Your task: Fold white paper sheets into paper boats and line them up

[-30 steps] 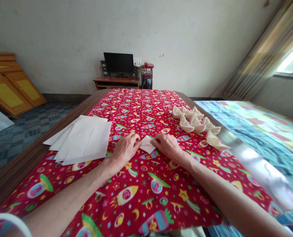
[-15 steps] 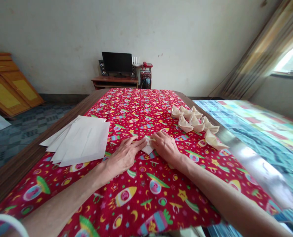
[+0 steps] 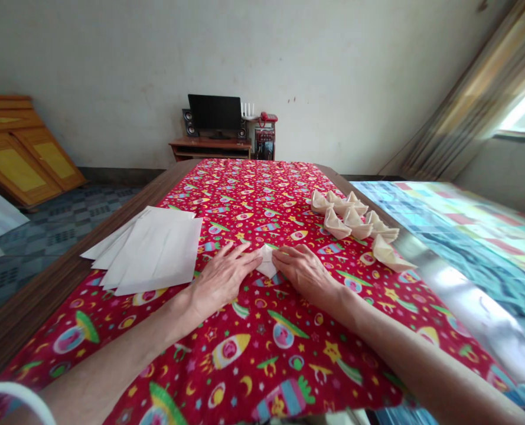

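A small piece of folded white paper (image 3: 268, 263) with a pointed lower end lies on the red patterned cloth (image 3: 262, 330) between my hands. At its left edge, my left hand (image 3: 227, 271) grips it with the index fingertip, the other fingers fanned out; the thumb is hidden. My right hand (image 3: 309, 273) holds the right edge with bent fingers close together, its thumb mostly hidden. To the left lies a fanned stack of white paper sheets (image 3: 160, 251). Several folded cream paper boat-like shapes (image 3: 355, 221) stand at the right, with a single one (image 3: 390, 255) nearer to me.
The cloth covers a brown wooden table (image 3: 74, 254). A monitor (image 3: 215, 113) with speakers stands on a low desk by the wall. A bed with a patterned cover (image 3: 448, 236) adjoins the table on the right. A white curved band (image 3: 18, 389) shows at the lower left.
The left hand's fingers have spread and lifted a little. My right hand has drawn slightly back, showing more of the folded paper. The whole view has shifted slightly.
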Available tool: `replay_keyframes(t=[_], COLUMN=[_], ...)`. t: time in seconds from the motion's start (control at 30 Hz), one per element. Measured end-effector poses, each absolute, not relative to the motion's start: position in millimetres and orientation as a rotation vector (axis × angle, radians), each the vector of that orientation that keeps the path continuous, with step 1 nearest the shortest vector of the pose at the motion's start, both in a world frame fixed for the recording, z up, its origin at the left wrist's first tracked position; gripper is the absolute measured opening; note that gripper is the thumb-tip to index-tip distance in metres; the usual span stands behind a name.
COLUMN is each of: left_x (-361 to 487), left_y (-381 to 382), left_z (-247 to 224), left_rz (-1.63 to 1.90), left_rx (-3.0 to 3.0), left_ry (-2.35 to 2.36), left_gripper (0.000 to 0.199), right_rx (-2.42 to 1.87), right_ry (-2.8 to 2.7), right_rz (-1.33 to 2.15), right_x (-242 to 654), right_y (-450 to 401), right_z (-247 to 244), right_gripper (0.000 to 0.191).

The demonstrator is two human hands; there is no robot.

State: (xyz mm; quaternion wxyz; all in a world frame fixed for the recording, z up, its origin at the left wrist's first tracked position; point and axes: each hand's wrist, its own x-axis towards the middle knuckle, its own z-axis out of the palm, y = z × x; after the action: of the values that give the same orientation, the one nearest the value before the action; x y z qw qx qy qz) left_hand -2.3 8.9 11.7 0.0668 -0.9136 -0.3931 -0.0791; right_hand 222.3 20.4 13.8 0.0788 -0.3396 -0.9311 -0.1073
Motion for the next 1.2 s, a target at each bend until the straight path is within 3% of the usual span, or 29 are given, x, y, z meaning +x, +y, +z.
replay_keyframes(t=[0.37, 0.57, 0.77, 0.93, 1.2], left_x=[-15, -14, -14, -5, 18], left_y=[7, 9, 20, 31, 44], left_z=[4, 3, -4, -9, 5], left_rz=[-0.222, -0.323, -0.672, -0.812, -0.781], left_rx=[-2.709, -2.755, -2.766, -2.605, -2.703], left_ry=[-1.255, -1.223, -1.206, -1.477, -1.813], left_gripper=[0.060, 0.056, 0.047, 0.021, 0.027], right_rx=[-1.075, -0.964, -0.964, -1.001, -1.172], right_ry=[-2.714, -2.709, -2.754, -2.700, -2.470], right_rz=[-0.325, -0.336, -0.154, -0.094, -0.019], right_x=[233, 221, 219, 219, 212], right_y=[18, 19, 22, 21, 22], right_z=[8, 5, 7, 9, 18], right_gripper=[0.028, 0.042, 0.041, 0.038, 0.026])
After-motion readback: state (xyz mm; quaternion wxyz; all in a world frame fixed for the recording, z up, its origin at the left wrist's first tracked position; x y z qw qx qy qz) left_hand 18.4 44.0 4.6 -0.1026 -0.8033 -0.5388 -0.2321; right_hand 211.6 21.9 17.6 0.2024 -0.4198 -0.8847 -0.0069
